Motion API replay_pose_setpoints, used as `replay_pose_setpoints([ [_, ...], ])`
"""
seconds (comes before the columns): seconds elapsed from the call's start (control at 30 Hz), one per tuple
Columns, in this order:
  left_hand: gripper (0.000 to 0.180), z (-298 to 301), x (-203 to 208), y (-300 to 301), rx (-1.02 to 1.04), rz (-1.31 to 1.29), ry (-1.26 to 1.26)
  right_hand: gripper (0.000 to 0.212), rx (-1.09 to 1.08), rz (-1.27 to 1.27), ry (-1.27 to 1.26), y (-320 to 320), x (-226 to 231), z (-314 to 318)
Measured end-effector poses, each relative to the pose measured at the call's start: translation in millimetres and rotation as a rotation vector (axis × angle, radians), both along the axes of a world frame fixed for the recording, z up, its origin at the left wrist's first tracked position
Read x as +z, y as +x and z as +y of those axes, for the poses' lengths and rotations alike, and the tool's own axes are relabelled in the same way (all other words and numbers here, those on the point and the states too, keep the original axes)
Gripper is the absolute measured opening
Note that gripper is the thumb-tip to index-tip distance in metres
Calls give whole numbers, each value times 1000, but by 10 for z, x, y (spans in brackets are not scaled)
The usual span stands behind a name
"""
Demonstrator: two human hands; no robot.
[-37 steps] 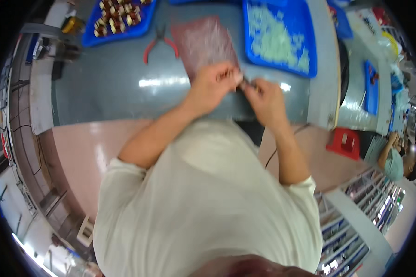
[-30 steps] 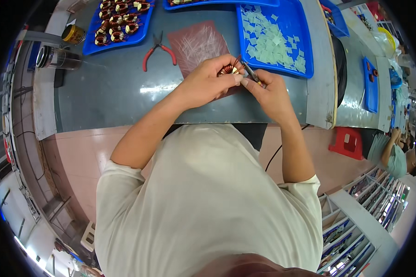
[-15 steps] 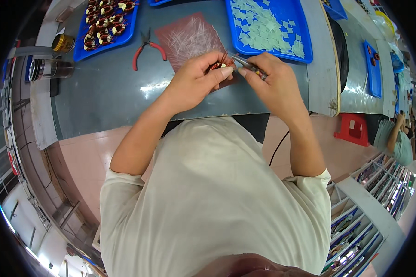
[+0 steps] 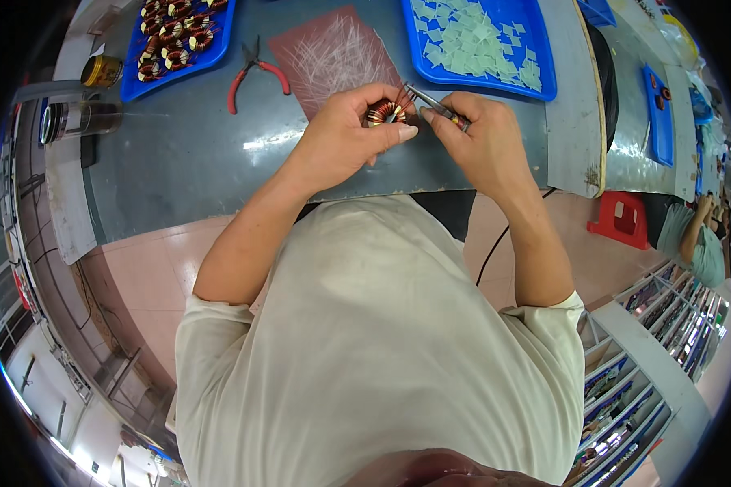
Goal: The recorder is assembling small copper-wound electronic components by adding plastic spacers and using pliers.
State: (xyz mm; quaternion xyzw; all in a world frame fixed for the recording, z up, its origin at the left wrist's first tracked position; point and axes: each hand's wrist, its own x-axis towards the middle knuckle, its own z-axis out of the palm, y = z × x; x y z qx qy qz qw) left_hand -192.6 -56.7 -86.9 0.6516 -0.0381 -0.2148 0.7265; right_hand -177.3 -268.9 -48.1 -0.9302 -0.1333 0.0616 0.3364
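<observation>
Between the thumb and fingers of my left hand is a ring-shaped coil wound with copper-red wire, its loose wire ends pointing up and to the right. My right hand is closed around needle-nose pliers. Their slim jaws reach left to the coil's wire ends; whether they grip a wire is too small to tell. Under and beyond my left hand lies a brown-red sheet strewn with thin clear strands.
Red-handled cutters lie left of the sheet. A blue tray of wound coils stands far left, beside two jars. Another blue tray, far right, holds pale green squares. A red stool stands on the floor at right.
My left hand has turned the coil, so more of its winding and wire ends show. The pliers' tips now sit at the upper wire ends. The view has shifted slightly.
</observation>
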Motion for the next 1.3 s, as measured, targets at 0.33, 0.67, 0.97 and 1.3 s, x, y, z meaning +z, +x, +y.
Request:
replay_pose_setpoints([
  [0.33, 21, -60, 114, 0, -11, -194, 307, 14, 93, -314, -118, -17, -37, -110],
  [0.67, 18, -82, -12, -94, -53, -116, 192, 15, 80, -172, 51, -52, -120, -204],
  [0.97, 18, -75, -31, -91, -104, -117, 207, 17, 85, -66, 94, -125, -189, -185],
  [1.3, 20, -26, -34, -80, -151, -42, 157, 17, 118, -47, 97, -146, -224, -168],
])
